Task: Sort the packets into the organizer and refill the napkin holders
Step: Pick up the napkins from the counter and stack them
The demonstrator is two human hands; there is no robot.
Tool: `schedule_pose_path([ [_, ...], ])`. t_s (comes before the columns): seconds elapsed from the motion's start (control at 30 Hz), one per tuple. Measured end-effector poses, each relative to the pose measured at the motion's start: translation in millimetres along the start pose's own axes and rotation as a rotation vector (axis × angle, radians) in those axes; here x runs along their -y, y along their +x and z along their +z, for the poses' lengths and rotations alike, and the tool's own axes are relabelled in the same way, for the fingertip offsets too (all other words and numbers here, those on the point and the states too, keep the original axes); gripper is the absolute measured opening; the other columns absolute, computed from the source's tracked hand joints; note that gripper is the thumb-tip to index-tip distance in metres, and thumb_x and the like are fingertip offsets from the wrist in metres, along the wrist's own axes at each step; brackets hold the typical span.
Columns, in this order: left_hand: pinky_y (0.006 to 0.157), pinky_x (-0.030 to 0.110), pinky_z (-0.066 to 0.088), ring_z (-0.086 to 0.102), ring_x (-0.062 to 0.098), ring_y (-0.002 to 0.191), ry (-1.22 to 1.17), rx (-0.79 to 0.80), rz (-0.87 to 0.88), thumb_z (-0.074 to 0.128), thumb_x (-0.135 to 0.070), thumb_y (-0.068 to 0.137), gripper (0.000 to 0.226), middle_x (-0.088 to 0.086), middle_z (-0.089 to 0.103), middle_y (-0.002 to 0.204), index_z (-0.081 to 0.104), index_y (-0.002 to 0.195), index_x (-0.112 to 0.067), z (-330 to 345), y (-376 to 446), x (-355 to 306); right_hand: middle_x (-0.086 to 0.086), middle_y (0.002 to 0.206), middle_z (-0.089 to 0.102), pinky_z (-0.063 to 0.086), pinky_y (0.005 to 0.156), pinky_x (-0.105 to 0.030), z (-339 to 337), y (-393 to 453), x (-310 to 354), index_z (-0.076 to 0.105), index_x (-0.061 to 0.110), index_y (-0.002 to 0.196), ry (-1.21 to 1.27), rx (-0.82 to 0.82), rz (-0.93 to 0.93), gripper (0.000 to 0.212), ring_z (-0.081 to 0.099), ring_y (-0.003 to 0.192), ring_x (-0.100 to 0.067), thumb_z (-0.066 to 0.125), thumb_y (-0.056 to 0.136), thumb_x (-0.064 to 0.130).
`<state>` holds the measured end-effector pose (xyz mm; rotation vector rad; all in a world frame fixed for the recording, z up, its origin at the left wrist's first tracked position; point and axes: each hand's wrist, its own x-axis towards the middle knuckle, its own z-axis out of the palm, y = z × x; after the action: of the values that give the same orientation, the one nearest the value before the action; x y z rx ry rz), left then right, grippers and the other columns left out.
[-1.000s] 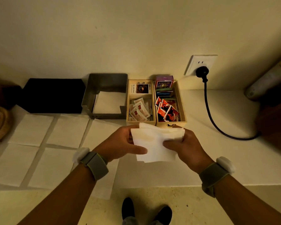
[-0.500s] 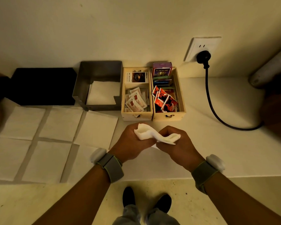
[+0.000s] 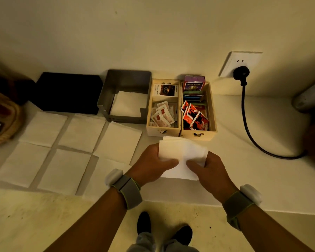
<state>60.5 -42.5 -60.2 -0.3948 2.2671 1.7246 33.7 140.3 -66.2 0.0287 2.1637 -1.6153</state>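
Both hands — left hand [image 3: 154, 161], right hand [image 3: 210, 170] — pinch one white napkin [image 3: 182, 153] above the counter [image 3: 253, 170].

Both hands [image 3: 154, 161] [image 3: 210, 170] hold a white napkin [image 3: 180, 151] above the counter [image 3: 244, 170].

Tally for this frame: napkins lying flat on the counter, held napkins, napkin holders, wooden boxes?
flat napkins: 6
held napkin: 1
metal holder: 1
black holder: 1
wooden boxes: 2
Total: 11

Bare counter [image 3: 244, 170] right of organizer [image 3: 181, 131]; cord [image 3: 247, 128] crosses it
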Motion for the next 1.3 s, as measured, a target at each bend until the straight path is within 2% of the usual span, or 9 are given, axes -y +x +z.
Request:
schedule_pose_path([
  [0.17, 0.07, 0.02, 0.053, 0.063, 0.007, 0.092, -0.074, -0.072, -0.031, 0.068, -0.031, 0.083, 0.023, -0.018, 0.063, 0.098, 0.054, 0.095, -0.045, -33, -28, 8, 0.013, 0.096, 0.069, 0.053, 0.072, -0.025, 22, -4, 12, 0.062, 0.04, 0.094, 0.076, 0.093, 0.022, 0.025, 0.065, 0.09, -0.012, 0.068, 0.082, 0.018],
  [0.3, 0.057, 0.008, 0.049, 0.065, -0.006, 0.077, -0.019, -0.21, -0.052, 0.071, -0.027, 0.081, 0.02, -0.02, 0.066, 0.089, 0.059, 0.088, -0.042, -62, -54, 22, 0.01, 0.1, 0.069, 0.057, 0.072, -0.031, 58, -17, 15, 0.061, 0.04, 0.095, 0.137, 0.214, 0.114, 0.032, 0.066, 0.091, -0.013, 0.07, 0.079, 0.014],
  [0.37, 0.063, 0.01, 0.05, 0.066, -0.003, 0.078, 0.028, -0.26, -0.068, 0.072, -0.025, 0.081, 0.019, -0.016, 0.067, 0.091, 0.062, 0.092, -0.036, -76, -66, 32, 0.008, 0.103, 0.067, 0.058, 0.071, -0.032, 79, -26, 17, 0.058, 0.04, 0.099, 0.137, 0.273, 0.134, 0.036, 0.064, 0.094, -0.014, 0.071, 0.079, 0.014],
  [0.5, 0.079, 0.029, 0.052, 0.063, 0.012, 0.087, 0.132, -0.321, -0.154, 0.073, -0.029, 0.079, 0.034, -0.005, 0.066, 0.099, 0.062, 0.11, -0.023, -109, -85, 53, 0.0, 0.107, 0.066, 0.059, 0.059, -0.032, 122, -39, 20, 0.055, 0.034, 0.109, 0.179, 0.346, 0.188, 0.043, 0.066, 0.092, -0.019, 0.072, 0.078, 0.009],
  [0.7, 0.077, 0.028, 0.048, 0.059, 0.012, 0.085, 0.311, -0.316, -0.204, 0.073, -0.035, 0.077, 0.041, -0.004, 0.063, 0.1, 0.059, 0.112, -0.02, -136, -92, 81, 0.004, 0.108, 0.061, 0.051, 0.049, -0.021, 165, -40, 19, 0.04, 0.037, 0.113, -0.109, 0.283, 0.143, 0.05, 0.063, 0.086, -0.02, 0.073, 0.077, 0.025],
  [0.87, 0.082, 0.026, 0.045, 0.056, 0.015, 0.093, 0.493, -0.318, -0.158, 0.074, -0.036, 0.076, 0.048, 0.003, 0.061, 0.11, 0.056, 0.116, -0.019, -142, -88, 87, 0.012, 0.109, 0.053, 0.048, 0.073, -0.023, 178, -35, 15, 0.025, 0.036, 0.13, -0.419, 0.145, 0.026, 0.068, 0.058, 0.09, -0.015, 0.068, 0.078, 0.044],
  [1.0, 0.081, 0.024, 0.042, 0.057, 0.017, 0.098, 0.503, -0.272, -0.14, 0.076, -0.033, 0.074, 0.052, 0.002, 0.061, 0.112, 0.053, 0.119, -0.02, -147, -81, 86, 0.009, 0.101, 0.058, 0.041, 0.058, -0.014, 180, -33, 18, 0.034, 0.033, 0.117, -0.532, 0.126, 0.053, 0.051, 0.057, 0.078, -0.01, 0.065, 0.079, 0.046],
  [1.13, 0.078, 0.024, 0.043, 0.061, 0.018, 0.099, 0.481, -0.187, -0.147, 0.074, -0.027, 0.076, 0.05, 0.002, 0.065, 0.114, 0.05, 0.12, -0.02, -147, -75, 83, 0.007, 0.1, 0.057, 0.04, 0.072, -0.02, 184, -29, 24, 0.048, 0.027, 0.105, -0.607, 0.136, 0.089, 0.032, 0.054, 0.086, -0.012, 0.066, 0.081, 0.039],
  [1.3, 0.088, 0.029, 0.047, 0.06, 0.019, 0.103, 0.436, -0.1, -0.175, 0.072, -0.026, 0.08, 0.045, 0.001, 0.063, 0.116, 0.051, 0.12, -0.019, -149, -72, 86, 0.009, 0.08, 0.051, 0.032, 0.06, -0.012, 184, -33, 29, 0.049, 0.027, 0.083, -0.575, 0.117, 0.044, 0.018, 0.048, 0.072, -0.007, 0.067, 0.082, 0.03],
])
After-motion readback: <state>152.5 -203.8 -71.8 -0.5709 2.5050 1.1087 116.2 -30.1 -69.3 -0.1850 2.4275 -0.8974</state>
